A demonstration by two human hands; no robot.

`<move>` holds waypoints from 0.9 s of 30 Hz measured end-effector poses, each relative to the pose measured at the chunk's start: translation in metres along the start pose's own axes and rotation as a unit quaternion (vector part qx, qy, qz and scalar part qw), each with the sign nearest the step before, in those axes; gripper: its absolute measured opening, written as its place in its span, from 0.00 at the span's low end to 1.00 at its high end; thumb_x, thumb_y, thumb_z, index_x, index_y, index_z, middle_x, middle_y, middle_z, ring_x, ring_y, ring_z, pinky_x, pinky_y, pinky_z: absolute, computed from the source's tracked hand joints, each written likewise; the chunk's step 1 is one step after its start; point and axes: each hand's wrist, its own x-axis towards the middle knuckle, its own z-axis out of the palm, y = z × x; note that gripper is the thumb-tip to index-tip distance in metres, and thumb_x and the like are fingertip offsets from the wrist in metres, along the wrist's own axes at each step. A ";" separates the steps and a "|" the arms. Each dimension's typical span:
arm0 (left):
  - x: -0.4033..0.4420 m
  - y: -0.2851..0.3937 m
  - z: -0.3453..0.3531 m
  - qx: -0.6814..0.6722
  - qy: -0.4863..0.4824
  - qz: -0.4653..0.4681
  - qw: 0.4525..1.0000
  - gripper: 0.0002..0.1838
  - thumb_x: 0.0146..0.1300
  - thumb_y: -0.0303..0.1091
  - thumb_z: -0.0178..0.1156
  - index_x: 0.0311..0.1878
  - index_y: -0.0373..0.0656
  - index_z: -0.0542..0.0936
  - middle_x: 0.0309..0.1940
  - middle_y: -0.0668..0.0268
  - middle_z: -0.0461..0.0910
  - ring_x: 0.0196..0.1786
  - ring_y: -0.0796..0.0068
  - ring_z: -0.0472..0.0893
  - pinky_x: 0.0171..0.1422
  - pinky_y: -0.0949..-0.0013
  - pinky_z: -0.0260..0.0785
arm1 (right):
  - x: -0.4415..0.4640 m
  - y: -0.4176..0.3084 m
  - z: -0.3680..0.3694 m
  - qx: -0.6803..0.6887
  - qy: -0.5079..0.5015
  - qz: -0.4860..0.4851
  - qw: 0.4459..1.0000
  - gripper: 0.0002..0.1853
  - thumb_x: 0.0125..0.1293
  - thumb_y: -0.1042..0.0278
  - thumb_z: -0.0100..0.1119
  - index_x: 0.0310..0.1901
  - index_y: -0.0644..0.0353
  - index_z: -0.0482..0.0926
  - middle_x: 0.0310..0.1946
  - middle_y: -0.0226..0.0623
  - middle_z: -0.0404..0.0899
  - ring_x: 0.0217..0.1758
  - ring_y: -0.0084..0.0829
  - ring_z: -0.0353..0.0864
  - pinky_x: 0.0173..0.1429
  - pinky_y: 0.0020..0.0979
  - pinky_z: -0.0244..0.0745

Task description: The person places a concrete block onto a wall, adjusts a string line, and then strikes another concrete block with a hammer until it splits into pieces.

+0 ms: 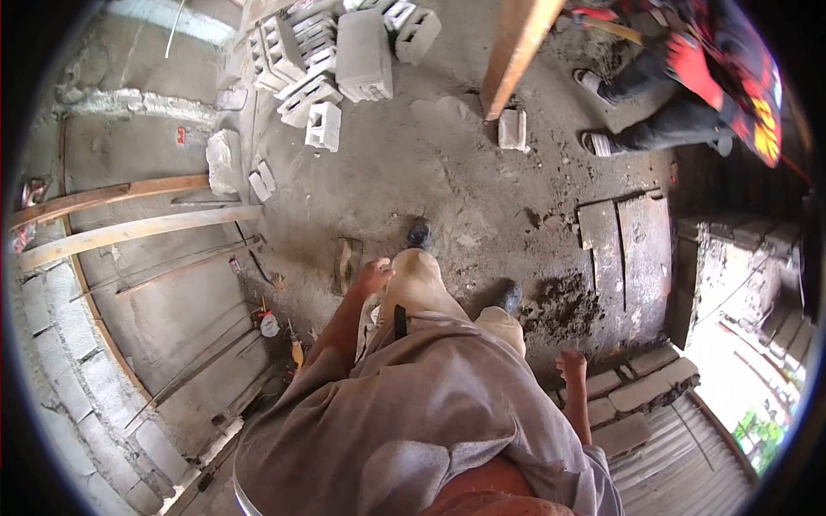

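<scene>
My left hand (375,275) hangs beside my left thigh, its fingers loosely bent and a little apart, with nothing seen in it. Light work trousers (422,279) are close beside that hand. On my other side, my right hand (570,366) hangs away from the body with its fingers curled in, and no object shows in it. Below it lie grey blocks (647,394) in a low row. A patch of dark wet mortar (564,308) is on the floor ahead of the right hand.
Hollow concrete blocks (364,56) are piled ahead on the left. A wooden post (519,52) stands near a single block (512,130). Another person (667,112) in red gloves holds a wooden-handled tool at upper right. Boards (626,249) lie on the right; timbers (142,236) span the left.
</scene>
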 end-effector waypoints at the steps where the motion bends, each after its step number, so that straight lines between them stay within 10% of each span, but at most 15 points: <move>1: 0.013 -0.020 -0.012 -0.076 0.005 -0.037 0.996 0.23 0.62 0.44 0.62 0.55 0.39 0.77 0.40 0.57 0.82 0.34 0.65 0.82 0.39 0.65 0.74 | -0.016 -0.028 0.019 -0.014 0.002 0.001 1.000 0.10 0.64 0.67 0.56 0.42 0.63 0.80 0.27 0.32 0.81 0.23 0.23 0.77 0.22 0.27 0.67; 6: 0.081 -0.183 -0.070 -0.116 -0.080 -0.084 0.986 0.09 0.64 0.41 0.58 0.43 0.49 0.78 0.37 0.66 0.78 0.28 0.72 0.77 0.27 0.68 0.69 | -0.053 -0.131 0.093 -0.108 -0.078 0.015 0.991 0.13 0.64 0.63 0.58 0.45 0.63 0.80 0.30 0.34 0.84 0.26 0.23 0.80 0.25 0.28 0.71; 8: 0.098 -0.184 -0.114 -0.503 -0.082 -0.318 0.799 0.03 0.67 0.38 0.52 0.38 0.54 0.75 0.32 0.72 0.75 0.25 0.80 0.72 0.22 0.75 0.61 | -0.049 -0.157 0.105 -0.126 -0.093 0.006 0.988 0.13 0.65 0.64 0.58 0.45 0.63 0.80 0.31 0.35 0.84 0.27 0.24 0.80 0.28 0.28 0.72; 11: 0.105 -0.164 -0.175 -0.508 -0.028 -0.276 0.816 0.10 0.71 0.42 0.46 0.46 0.51 0.74 0.37 0.70 0.76 0.31 0.75 0.75 0.30 0.71 0.65 | -0.032 -0.215 0.119 -0.127 -0.088 -0.046 0.987 0.16 0.65 0.61 0.59 0.49 0.61 0.80 0.34 0.34 0.84 0.29 0.23 0.81 0.26 0.26 0.71; 13: 0.128 -0.152 -0.189 -0.497 0.045 -0.192 0.845 0.20 0.74 0.51 0.43 0.57 0.50 0.73 0.47 0.65 0.80 0.43 0.65 0.81 0.46 0.63 0.75 | -0.029 -0.275 0.125 -0.124 -0.067 -0.194 0.971 0.16 0.63 0.58 0.62 0.44 0.61 0.83 0.28 0.35 0.82 0.28 0.24 0.79 0.31 0.27 0.71; 14: 0.147 -0.178 -0.194 -0.516 -0.070 -0.055 0.852 0.23 0.76 0.48 0.39 0.66 0.48 0.66 0.57 0.60 0.77 0.54 0.61 0.80 0.56 0.59 0.76 | -0.032 -0.315 0.126 -0.241 0.001 -0.392 0.888 0.17 0.64 0.56 0.63 0.47 0.60 0.83 0.27 0.36 0.82 0.29 0.31 0.80 0.35 0.32 0.73; 15: 0.176 -0.196 -0.190 -0.490 -0.109 -0.035 0.864 0.22 0.76 0.44 0.38 0.67 0.47 0.66 0.59 0.58 0.76 0.56 0.62 0.79 0.58 0.58 0.75 | -0.072 -0.400 0.121 -0.271 -0.041 -0.230 0.934 0.18 0.66 0.57 0.60 0.52 0.58 0.80 0.38 0.39 0.83 0.37 0.36 0.82 0.43 0.38 0.75; 16: 0.203 -0.208 -0.187 -0.463 -0.147 -0.012 0.874 0.22 0.76 0.41 0.38 0.68 0.45 0.65 0.61 0.57 0.74 0.58 0.62 0.78 0.60 0.56 0.75 | -0.071 -0.441 0.122 -0.254 -0.005 -0.263 0.931 0.20 0.68 0.60 0.57 0.59 0.57 0.75 0.51 0.42 0.77 0.50 0.37 0.78 0.52 0.38 0.75; 19: 0.237 -0.102 -0.219 -0.293 -0.089 -0.211 0.928 0.23 0.68 0.43 0.51 0.63 0.45 0.68 0.55 0.55 0.75 0.55 0.56 0.78 0.61 0.51 0.70 | -0.087 -0.572 0.118 0.022 0.098 -0.350 0.931 0.32 0.69 0.53 0.57 0.67 0.67 0.65 0.67 0.49 0.67 0.67 0.43 0.70 0.69 0.38 0.67; 23: 0.290 -0.072 -0.262 -0.401 -0.065 -0.275 0.871 0.27 0.66 0.43 0.55 0.66 0.44 0.65 0.56 0.55 0.75 0.56 0.53 0.77 0.65 0.48 0.64 | -0.112 -0.719 0.107 0.190 0.234 -0.594 0.746 0.44 0.62 0.51 0.65 0.70 0.70 0.57 0.68 0.58 0.61 0.74 0.47 0.58 0.75 0.38 0.56; 27: 0.361 -0.064 -0.320 -0.444 -0.085 -0.206 0.868 0.31 0.67 0.45 0.54 0.70 0.44 0.60 0.62 0.54 0.72 0.63 0.52 0.72 0.68 0.48 0.61 | -0.130 -0.791 0.113 0.306 0.278 -0.673 0.613 0.41 0.64 0.56 0.62 0.69 0.70 0.54 0.60 0.44 0.67 0.64 0.32 0.64 0.69 0.33 0.60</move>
